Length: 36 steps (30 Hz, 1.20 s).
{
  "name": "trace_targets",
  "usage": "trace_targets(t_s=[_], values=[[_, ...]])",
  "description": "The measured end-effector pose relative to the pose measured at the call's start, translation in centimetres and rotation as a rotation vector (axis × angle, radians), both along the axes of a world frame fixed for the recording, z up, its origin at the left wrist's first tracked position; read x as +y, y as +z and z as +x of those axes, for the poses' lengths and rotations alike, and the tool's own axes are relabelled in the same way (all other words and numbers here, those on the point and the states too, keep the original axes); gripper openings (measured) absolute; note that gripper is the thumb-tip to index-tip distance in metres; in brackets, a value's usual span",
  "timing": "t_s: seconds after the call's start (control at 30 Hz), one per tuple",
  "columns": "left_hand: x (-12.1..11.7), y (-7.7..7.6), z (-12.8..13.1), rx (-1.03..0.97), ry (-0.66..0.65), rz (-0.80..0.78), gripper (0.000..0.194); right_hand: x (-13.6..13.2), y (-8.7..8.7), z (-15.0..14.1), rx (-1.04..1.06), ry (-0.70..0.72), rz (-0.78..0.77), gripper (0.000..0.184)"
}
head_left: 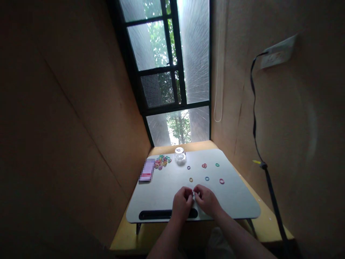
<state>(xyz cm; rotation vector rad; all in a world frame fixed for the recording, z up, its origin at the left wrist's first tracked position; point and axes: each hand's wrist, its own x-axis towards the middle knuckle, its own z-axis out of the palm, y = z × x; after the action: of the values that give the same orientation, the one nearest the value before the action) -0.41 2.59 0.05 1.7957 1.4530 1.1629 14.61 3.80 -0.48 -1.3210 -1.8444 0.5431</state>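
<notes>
My left hand [182,202] and my right hand [207,200] meet near the front middle of the white lap table [156,196]. Both have thumb and fingers pinched, fingertips almost touching. Anything between them is too small to make out. Just beyond lie small coloured loops like hair ties, spaced apart: a yellow loop [191,177], a blue loop [207,176], a pink loop [221,179], a purple loop [188,166], a red cluster [204,166] and a green loop [217,163].
A pile of mixed coloured loops [162,162] lies at the back left, beside a clear round container [180,157]. A phone [147,170] rests at the left edge. The table has a black slot [155,214] in front. A black cable [254,118] hangs on the right.
</notes>
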Motion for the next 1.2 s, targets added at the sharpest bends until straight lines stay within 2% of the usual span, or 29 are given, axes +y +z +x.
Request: trace_targets(t_s=[0.13, 0.27, 0.83, 1.2], values=[[0.00, -0.10, 0.13, 0.006, 0.010, -0.004, 0.010, -0.19, 0.45, -0.04, 0.005, 0.039, -0.004, 0.017], [-0.16, -0.06, 0.38, 0.077, 0.015, 0.004, 0.008, -0.39, 0.75, -0.05, -0.033, 0.017, 0.016, 0.015], [-0.13, -0.19, 0.22, 0.038, 0.017, 0.006, 0.010, -0.28, 0.04, 0.01, -0.040, 0.021, 0.024, 0.010], [-0.42, 0.45, 0.49, 0.130, 0.000, 0.003, 0.015, -0.24, -0.10, 0.00, -0.045, -0.002, -0.005, 0.010]])
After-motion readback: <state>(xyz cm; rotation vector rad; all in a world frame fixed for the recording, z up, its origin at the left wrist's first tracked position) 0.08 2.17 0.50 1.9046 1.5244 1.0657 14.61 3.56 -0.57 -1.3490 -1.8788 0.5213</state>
